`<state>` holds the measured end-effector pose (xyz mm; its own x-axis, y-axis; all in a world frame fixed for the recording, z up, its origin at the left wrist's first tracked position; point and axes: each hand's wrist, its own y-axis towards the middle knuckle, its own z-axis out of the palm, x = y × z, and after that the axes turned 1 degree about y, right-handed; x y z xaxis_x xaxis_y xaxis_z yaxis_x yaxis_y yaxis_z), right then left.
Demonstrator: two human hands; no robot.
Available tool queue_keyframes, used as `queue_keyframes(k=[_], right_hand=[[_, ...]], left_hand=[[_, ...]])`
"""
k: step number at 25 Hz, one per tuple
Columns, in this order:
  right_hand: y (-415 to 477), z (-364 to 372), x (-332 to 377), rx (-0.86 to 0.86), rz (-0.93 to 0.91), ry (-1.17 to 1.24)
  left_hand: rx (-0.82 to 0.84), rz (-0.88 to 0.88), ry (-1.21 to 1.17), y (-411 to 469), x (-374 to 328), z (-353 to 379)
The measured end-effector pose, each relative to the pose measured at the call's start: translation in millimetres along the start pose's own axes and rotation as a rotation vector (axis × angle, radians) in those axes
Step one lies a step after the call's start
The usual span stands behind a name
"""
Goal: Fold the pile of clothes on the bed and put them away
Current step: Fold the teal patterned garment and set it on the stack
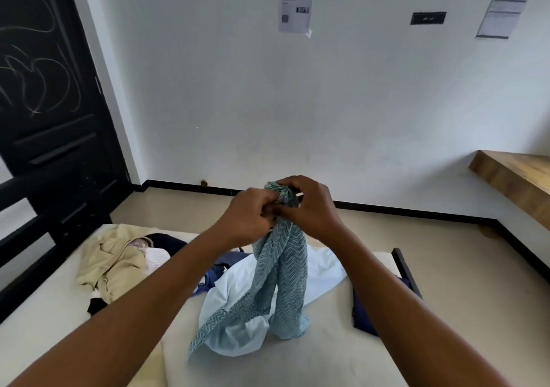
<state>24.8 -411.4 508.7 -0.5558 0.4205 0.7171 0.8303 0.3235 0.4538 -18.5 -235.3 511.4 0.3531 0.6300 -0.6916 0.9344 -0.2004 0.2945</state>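
I hold a teal zigzag-patterned garment up above the bed. My left hand and my right hand both grip its bunched top edge, close together. The cloth hangs down in two strands and its lower ends rest on a pale blue garment lying on the mattress. A beige garment lies crumpled at the left of the bed, with dark navy clothes between it and the pale blue one. Another navy piece lies at the bed's right edge.
A black door stands at the left, with a black bed rail below it. A wooden shelf juts from the right wall. Beige floor lies beyond the bed, and papers hang on the white wall.
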Motion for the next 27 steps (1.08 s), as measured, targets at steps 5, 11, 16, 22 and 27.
queue_keyframes(k=[5,11,16,22,27], right_hand=[[14.2,-22.9,-8.8,-0.014,-0.036,0.066],[20.8,-40.2,-8.7,-0.002,-0.058,0.118],[25.0,-46.8,-1.9,-0.032,-0.050,0.209],[28.9,-76.5,0.6,-0.035,-0.054,0.297],[36.8,-95.8,-10.5,-0.053,-0.011,0.118]], left_hand=[[-0.237,-0.014,-0.329,-8.1,13.5,-24.6],[-0.471,0.064,-0.284,-11.6,24.4,-52.8],[-0.243,0.200,-0.005,-20.5,23.4,-34.4],[-0.141,0.242,0.409,-14.0,44.8,-44.9],[-0.091,0.226,0.269,15.8,-2.7,-89.1]])
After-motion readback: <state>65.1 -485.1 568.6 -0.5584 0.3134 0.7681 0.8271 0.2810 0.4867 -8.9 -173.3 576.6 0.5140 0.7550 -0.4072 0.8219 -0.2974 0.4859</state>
